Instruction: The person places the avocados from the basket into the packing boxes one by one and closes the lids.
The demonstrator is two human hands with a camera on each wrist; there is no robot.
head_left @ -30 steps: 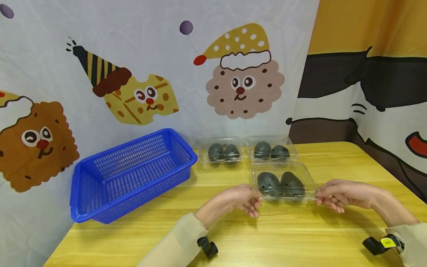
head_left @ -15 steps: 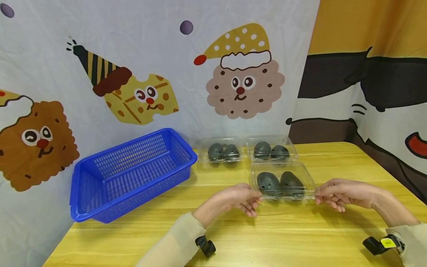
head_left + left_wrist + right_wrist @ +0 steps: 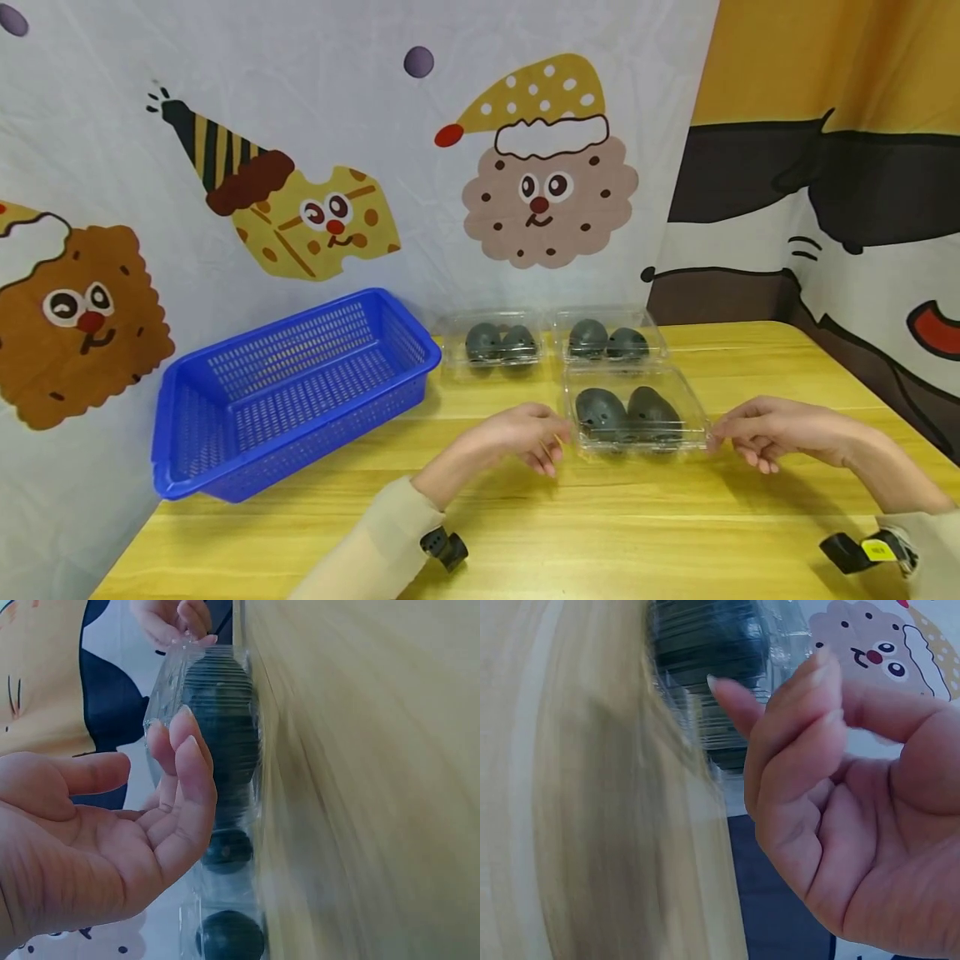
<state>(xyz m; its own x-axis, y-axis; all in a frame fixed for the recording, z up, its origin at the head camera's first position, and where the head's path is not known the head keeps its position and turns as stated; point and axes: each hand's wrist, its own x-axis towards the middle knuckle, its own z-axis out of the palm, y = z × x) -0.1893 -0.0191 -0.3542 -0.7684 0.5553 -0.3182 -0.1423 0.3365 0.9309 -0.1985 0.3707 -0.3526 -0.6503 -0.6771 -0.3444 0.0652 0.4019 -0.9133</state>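
A clear plastic clamshell box [image 3: 637,379] with two dark green, egg-shaped pieces that look like avocados [image 3: 654,414] sits on the wooden table, its lid down. Left of its front corner is my left hand [image 3: 517,433], thumb and fingers apart and loosely bent. In the left wrist view, my left hand [image 3: 127,825] has nothing between thumb and fingers. My right hand [image 3: 787,429] has its fingertips right at the box's front right corner. The right wrist view shows my right hand [image 3: 840,802] loosely curled, fingers overlapping the box [image 3: 705,720].
Two more clear boxes, a left one [image 3: 491,318] and a right one [image 3: 647,325], stand behind, each with dark green pieces. A blue perforated basket [image 3: 300,458] stands at the left of the wooden table [image 3: 600,533]. Cartoon-printed cloth [image 3: 390,108] hangs behind.
My left hand has let go of the box's front left corner and drawn back left. The right fingers have loosened at the right corner. The box stays in place.
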